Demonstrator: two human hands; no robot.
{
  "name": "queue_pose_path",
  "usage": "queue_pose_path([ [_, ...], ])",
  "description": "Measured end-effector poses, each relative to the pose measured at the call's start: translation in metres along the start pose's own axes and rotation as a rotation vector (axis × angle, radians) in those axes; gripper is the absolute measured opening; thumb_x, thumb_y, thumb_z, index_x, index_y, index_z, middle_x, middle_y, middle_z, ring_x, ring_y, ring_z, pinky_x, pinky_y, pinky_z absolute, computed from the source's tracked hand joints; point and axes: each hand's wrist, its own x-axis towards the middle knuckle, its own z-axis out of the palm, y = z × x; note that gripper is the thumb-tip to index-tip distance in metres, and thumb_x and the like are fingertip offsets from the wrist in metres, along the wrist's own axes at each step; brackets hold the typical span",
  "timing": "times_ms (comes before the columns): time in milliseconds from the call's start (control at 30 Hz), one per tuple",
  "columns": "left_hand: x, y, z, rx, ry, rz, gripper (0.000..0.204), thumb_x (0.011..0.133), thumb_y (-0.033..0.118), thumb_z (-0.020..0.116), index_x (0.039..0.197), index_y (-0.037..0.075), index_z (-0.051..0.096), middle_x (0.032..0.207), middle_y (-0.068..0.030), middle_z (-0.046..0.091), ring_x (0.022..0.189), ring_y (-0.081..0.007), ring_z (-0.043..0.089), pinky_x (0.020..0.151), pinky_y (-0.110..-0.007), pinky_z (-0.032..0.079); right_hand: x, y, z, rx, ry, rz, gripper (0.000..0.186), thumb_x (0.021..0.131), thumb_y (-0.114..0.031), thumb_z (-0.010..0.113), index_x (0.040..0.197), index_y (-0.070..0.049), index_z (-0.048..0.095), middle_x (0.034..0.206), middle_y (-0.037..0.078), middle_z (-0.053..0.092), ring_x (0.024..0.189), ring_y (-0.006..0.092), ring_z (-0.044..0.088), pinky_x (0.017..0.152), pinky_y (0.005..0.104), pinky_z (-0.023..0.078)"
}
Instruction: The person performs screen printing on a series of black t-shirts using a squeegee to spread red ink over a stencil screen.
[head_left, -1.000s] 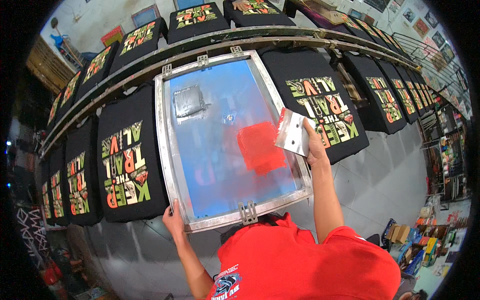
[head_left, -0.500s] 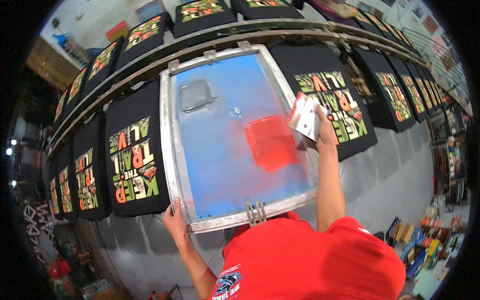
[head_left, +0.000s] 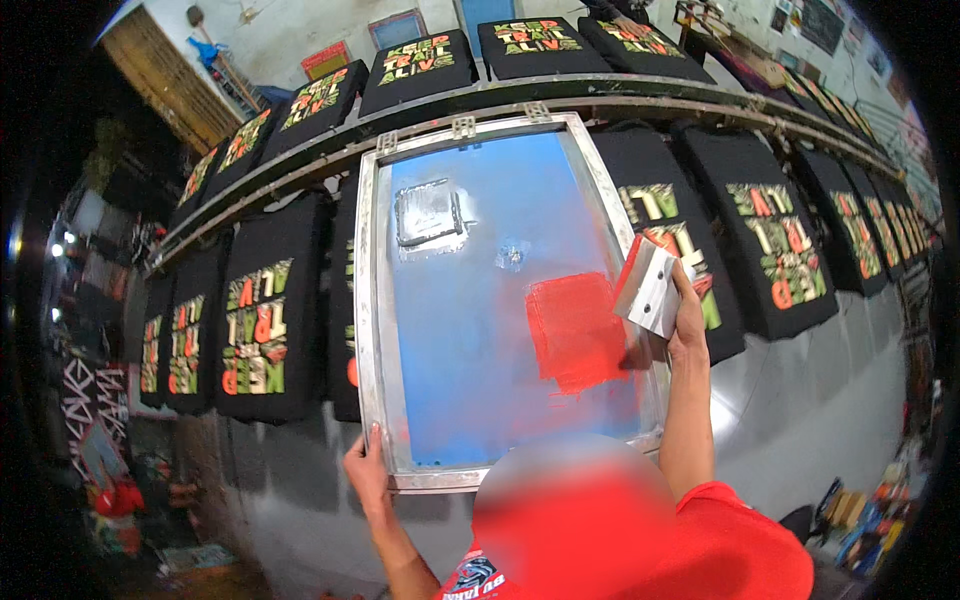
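Note:
A metal-edged printing screen (head_left: 366,330) with blue mesh spans the middle of the view. My left hand (head_left: 370,478) is closed round its near left corner, thumb on top. In my right hand (head_left: 688,322) is a squeegee (head_left: 652,288) with a pale, flat holder and red along its edge, held above the screen's right rail. Red ink (head_left: 578,335) lies in a thick patch on the mesh, just left of the squeegee. A grey, dark-rimmed square (head_left: 428,212) sits near the far left corner. Whether the screen rests on a shirt below cannot be told.
Black printed T-shirts lie on boards on both sides, including a left shirt (head_left: 270,310) and a right shirt (head_left: 765,230). Behind the screen runs a long metal rail (head_left: 660,105), with another row of shirts beyond. Mixed goods (head_left: 865,515) stand low at right.
The view has shifted, so the screen appears farther right and lower. It now overlaps shirts on both sides. My left hand still grips the corner, and my right still holds the squeegee.

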Motion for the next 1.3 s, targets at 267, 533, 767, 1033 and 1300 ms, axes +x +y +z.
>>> queue_pose_path([
  [267,0.116,-0.051,-0.101,-0.063,-0.094,-0.03,0.043,0.096,0.032,0.069,0.112,-0.008,0.071,0.086,-0.0098,0.072,0.078,-0.0106,0.057,0.071,-0.031,0.049,-0.044,0.093,0.113,-0.012,-0.061,-0.013,0.041,0.098,-0.036,0.062,0.125,-0.005,0.062,0.11,0.004,0.071,0.09,0.0147,0.07,0.079,0.0309,0.058],
  [533,0.161,-0.053,-0.112,-0.142,-0.198,-0.051,0.04,0.096,0.028,0.068,0.116,-0.007,0.069,0.093,-0.0101,0.073,0.082,-0.0109,0.06,0.075,-0.031,0.05,-0.031,0.115,0.138,-0.05,-0.023,-0.071,0.04,0.099,-0.039,0.06,0.123,-0.007,0.064,0.106,0.004,0.072,0.085,0.016,0.071,0.076,0.0309,0.059],
  [767,0.164,-0.044,-0.11,-0.132,-0.245,0.009,0.038,0.096,0.025,0.068,0.116,-0.007,0.069,0.095,-0.0105,0.074,0.085,-0.0106,0.06,0.077,-0.03,0.05,-0.024,0.119,0.139,-0.051,-0.016,-0.094,0.04,0.099,-0.039,0.06,0.124,-0.007,0.064,0.106,0.004,0.073,0.086,0.0164,0.072,0.077,0.0311,0.059],
  [1033,0.168,-0.046,-0.096,-0.048,-0.272,-0.04,0.04,0.097,0.027,0.067,0.118,-0.006,0.069,0.097,-0.0104,0.074,0.085,-0.0116,0.06,0.077,-0.03,0.05,-0.008,0.124,0.113,-0.038,0.032,-0.085,0.035,0.1,-0.035,0.06,0.12,-0.007,0.066,0.102,0.004,0.073,0.082,0.0166,0.072,0.073,0.0316,0.059],
  [1300,0.169,-0.073,-0.07,-0.005,-0.225,-0.077,0.046,0.098,0.033,0.066,0.121,-0.007,0.067,0.101,-0.0106,0.073,0.086,-0.014,0.062,0.078,-0.031,0.051,-0.057,0.136,0.148,-0.061,0.193,-0.239,0.044,0.095,-0.035,0.068,0.125,-0.004,0.059,0.108,0.008,0.069,0.093,0.0191,0.07,0.078,0.0344,0.059],
])
